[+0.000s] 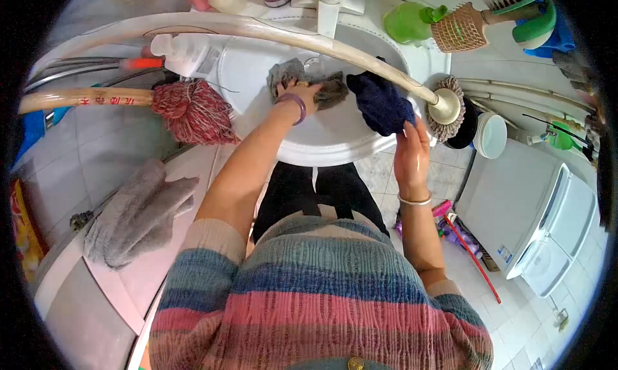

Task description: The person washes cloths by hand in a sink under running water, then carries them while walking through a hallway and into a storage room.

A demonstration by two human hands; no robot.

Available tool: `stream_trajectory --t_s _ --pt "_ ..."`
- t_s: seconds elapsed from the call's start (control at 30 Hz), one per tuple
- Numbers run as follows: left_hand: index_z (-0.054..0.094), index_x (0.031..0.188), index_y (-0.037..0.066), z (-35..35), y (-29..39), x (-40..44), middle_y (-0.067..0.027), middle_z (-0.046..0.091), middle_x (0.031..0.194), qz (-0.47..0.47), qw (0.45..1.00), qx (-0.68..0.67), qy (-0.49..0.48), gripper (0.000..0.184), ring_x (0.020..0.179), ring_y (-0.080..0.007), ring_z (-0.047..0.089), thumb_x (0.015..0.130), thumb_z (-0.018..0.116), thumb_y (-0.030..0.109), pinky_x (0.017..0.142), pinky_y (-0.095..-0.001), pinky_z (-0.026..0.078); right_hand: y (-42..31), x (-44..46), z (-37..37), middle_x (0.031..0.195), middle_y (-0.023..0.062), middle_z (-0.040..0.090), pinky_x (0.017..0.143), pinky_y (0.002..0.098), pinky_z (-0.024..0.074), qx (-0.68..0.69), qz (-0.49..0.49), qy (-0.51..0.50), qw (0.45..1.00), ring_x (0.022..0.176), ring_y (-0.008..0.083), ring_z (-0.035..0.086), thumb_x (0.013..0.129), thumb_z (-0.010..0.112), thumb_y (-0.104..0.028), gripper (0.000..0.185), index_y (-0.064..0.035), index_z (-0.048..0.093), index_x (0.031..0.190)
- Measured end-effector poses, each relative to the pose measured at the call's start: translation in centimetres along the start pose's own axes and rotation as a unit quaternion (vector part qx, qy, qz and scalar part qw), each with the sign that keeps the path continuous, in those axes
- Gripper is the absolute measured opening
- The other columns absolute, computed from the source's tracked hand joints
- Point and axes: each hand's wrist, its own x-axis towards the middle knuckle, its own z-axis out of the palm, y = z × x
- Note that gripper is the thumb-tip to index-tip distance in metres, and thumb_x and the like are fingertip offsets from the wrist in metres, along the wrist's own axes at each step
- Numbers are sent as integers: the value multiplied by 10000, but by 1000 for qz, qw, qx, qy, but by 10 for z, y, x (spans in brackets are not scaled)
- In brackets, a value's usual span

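Note:
A wet, bunched grey cloth (286, 72) lies in the white sink (251, 106). My left hand (299, 94), with a purple bangle at the wrist, is pressed onto the cloth, thumb apart and fingers curled into it. To the right, a dark navy cloth (381, 103) is bunched against the sink's right inner side and rim. At its lower corner my right hand (412, 152), with a silver bangle, has its fingertips closed on the fabric. Part of the right thumb is hidden. The white faucet (329, 6) stands behind the sink.
A long pale pole (257, 27) arches across the sink. Left are a red-and-white mop head (193, 112), a white bottle (183, 53) and a grey towel (138, 215) on the pink tub. Right are a green bottle (407, 22), a brush (444, 106) and a white washing machine (515, 203).

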Motion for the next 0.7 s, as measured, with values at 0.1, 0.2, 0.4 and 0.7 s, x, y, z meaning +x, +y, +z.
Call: stream_trajectory --t_s 0.1,0.2,0.4,0.7 --pt "600 1064 193 -2 5 -1 -136 574 1083 80 990 44 -104 334 1026 -313 522 765 524 321 884 -406 414 19 5 28 1063 58 553 883 254 381 19 52 -14 998 954 126 500 844 463 6 288 27 514 1126" --pt "650 906 129 -5 10 -27 -167 626 885 125 985 -94 -69 297 838 -336 594 774 462 318 774 -421 465 50 25 55 1034 64 574 886 271 379 123 76 -125 982 946 143 519 811 472 26 295 12 525 1102" --pt "663 899 146 -9 8 -34 -148 627 902 134 969 -171 -117 269 871 -330 584 744 466 243 783 -410 456 67 65 84 1031 78 574 856 293 393 78 102 -67 989 943 153 510 810 477 5 279 -1 533 1083" --pt "667 922 134 -21 1 -36 -123 641 895 160 970 -140 -115 266 846 -302 600 735 521 255 791 -381 463 170 144 59 1079 222 536 861 452 410 -698 -168 -153 679 961 415 512 703 658 -163 429 -92 522 1104"
